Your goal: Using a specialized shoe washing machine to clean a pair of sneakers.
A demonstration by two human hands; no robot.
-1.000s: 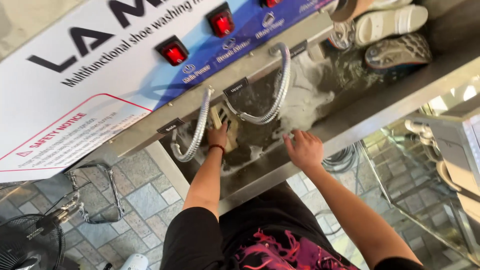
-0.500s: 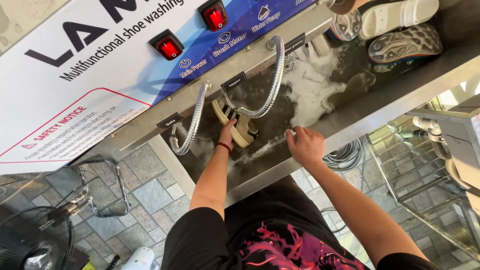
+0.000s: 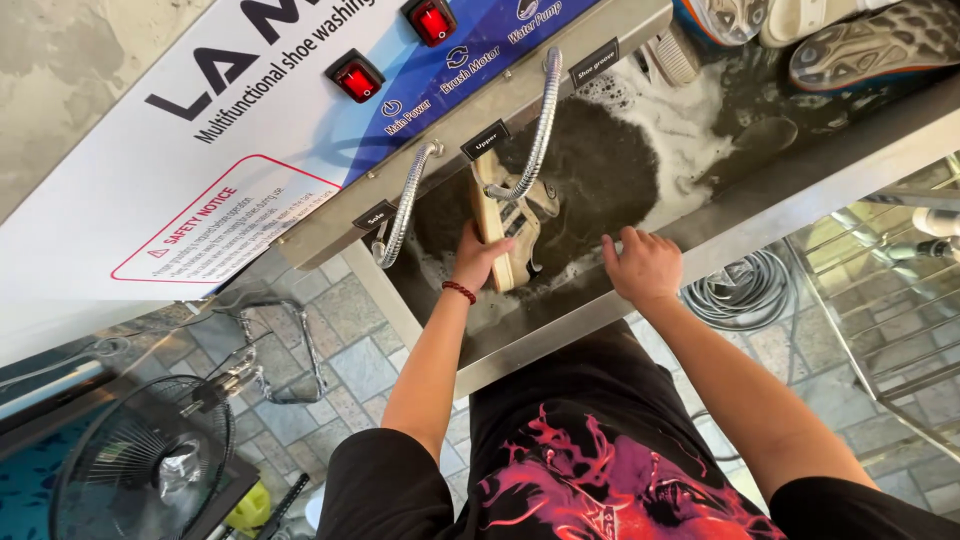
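Left hand [image 3: 478,258] now grips tan shoe [image 3: 508,225] by heel, shoe lifted on edge, sole facing 9 o'clock; earlier it lay flatter under hand. Right hand [image 3: 643,265] shifts off foamy water onto trough front rim [image 3: 700,232], toward 3 o'clock.

The tan shoe [image 3: 508,222] I grip stands on its side, sole leftward, under a bent metal hose. It sits in foamy, dark water in the steel trough [image 3: 700,215].
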